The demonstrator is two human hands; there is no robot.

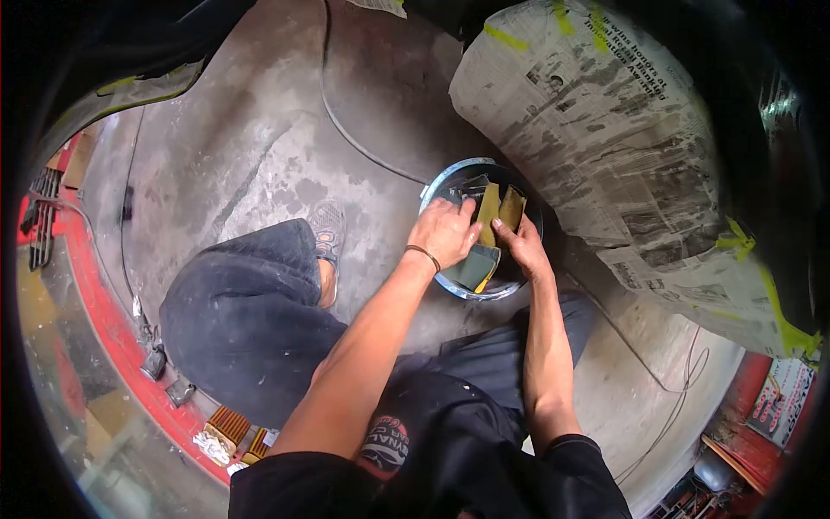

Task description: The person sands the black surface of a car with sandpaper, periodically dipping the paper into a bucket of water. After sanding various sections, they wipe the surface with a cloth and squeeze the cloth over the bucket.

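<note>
A round bucket (425, 197) with a blue rim stands on the floor between my knees, and both hands are over its opening. My right hand (526, 248) pinches a folded, yellow-brown piece of sandpaper (512, 206) between thumb and fingers. My left hand (444, 230), with a dark band at the wrist, has its fingers closed against a longer yellowish sandpaper strip (488, 208). Below them a grey-green sheet (474, 265) with a yellow edge rests inside the bucket. Some dark, wet-looking pieces lie behind my left fingers, partly hidden.
Newspaper masking (605, 147) with yellow-green tape covers a large curved panel at the right. A hose (354, 145) runs across the concrete floor to the bucket. Sanding blocks (229, 426) lie along a red edge (130, 363) at the left. Thin cables (683, 389) trail at the right.
</note>
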